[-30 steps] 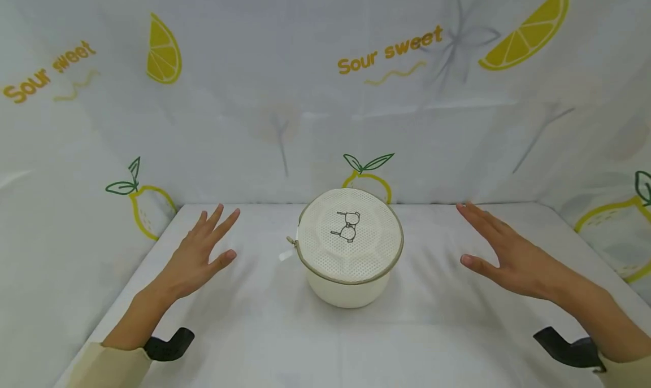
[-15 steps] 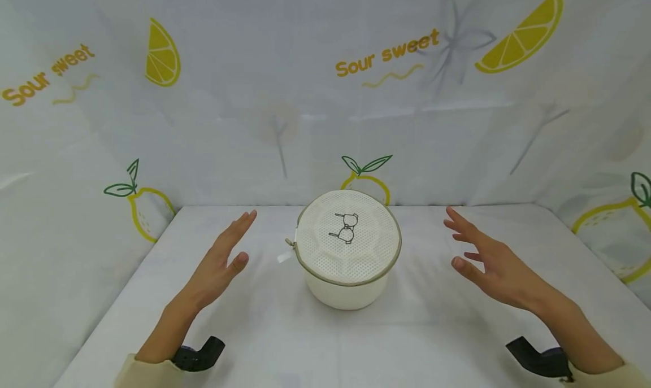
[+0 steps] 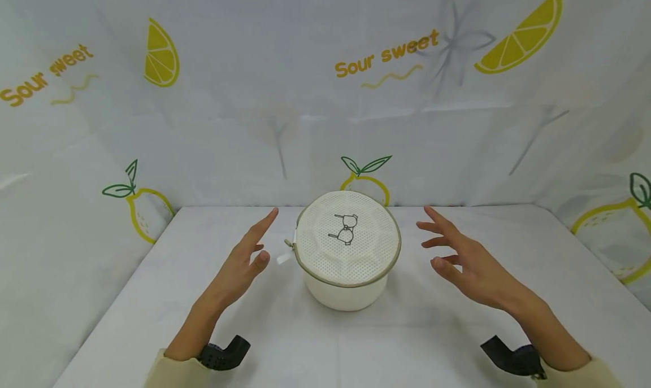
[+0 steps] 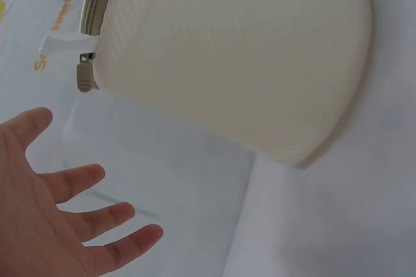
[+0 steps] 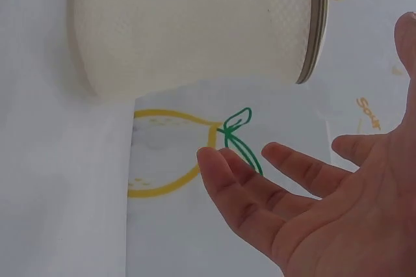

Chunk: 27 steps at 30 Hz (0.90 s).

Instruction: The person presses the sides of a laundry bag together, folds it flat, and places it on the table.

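A round cream mesh laundry bag stands upright on the white table, its lid edged by a greenish-brown zipper. Two small line-drawn figures mark the lid. On the bag's left side sit the zipper pull and a white tag; the pull also shows large in the left wrist view. My left hand is to the left of the bag, fingers extended and apart from it. To the right, my right hand hovers with spread, slightly bent fingers, holding nothing.
White cloth printed with lemons and lettering hangs behind and at both sides of the table. A black strap-like device is on each wrist, the left one and the right one, below cream sleeves.
Both hands have moved inward toward the bag, the left one to the right and the right one to the left. The bag stays in place on the table.
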Each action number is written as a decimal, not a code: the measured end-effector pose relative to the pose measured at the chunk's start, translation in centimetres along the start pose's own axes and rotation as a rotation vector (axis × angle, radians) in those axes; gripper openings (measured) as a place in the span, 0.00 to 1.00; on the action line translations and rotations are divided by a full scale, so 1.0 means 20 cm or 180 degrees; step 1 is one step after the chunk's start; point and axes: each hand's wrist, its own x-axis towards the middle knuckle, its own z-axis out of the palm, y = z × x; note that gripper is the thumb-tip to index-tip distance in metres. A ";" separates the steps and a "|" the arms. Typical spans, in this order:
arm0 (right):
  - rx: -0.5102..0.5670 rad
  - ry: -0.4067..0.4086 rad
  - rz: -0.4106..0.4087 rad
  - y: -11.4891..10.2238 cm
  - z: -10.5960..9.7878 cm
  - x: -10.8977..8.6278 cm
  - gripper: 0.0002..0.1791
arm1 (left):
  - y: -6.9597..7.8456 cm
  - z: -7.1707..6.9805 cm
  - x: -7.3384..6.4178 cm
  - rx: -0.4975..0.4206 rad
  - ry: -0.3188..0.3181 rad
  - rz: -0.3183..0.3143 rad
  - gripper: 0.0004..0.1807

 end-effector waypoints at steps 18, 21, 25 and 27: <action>0.0601 -0.0117 -0.0005 -0.07 0.11 0.06 0.45 | 0.07 0.11 0.09 -0.0294 -0.0096 -0.0017 0.45; 0.0749 -0.0135 -0.0058 -0.07 0.13 0.07 0.45 | 0.07 0.12 0.10 -0.0369 -0.0111 -0.0016 0.44; 0.0881 -0.0147 -0.0024 -0.08 0.15 0.08 0.46 | 0.08 0.13 0.11 -0.0399 -0.0129 -0.0060 0.45; 0.0936 -0.0149 0.0004 -0.09 0.16 0.08 0.47 | 0.09 0.14 0.11 -0.0390 -0.0144 -0.0097 0.44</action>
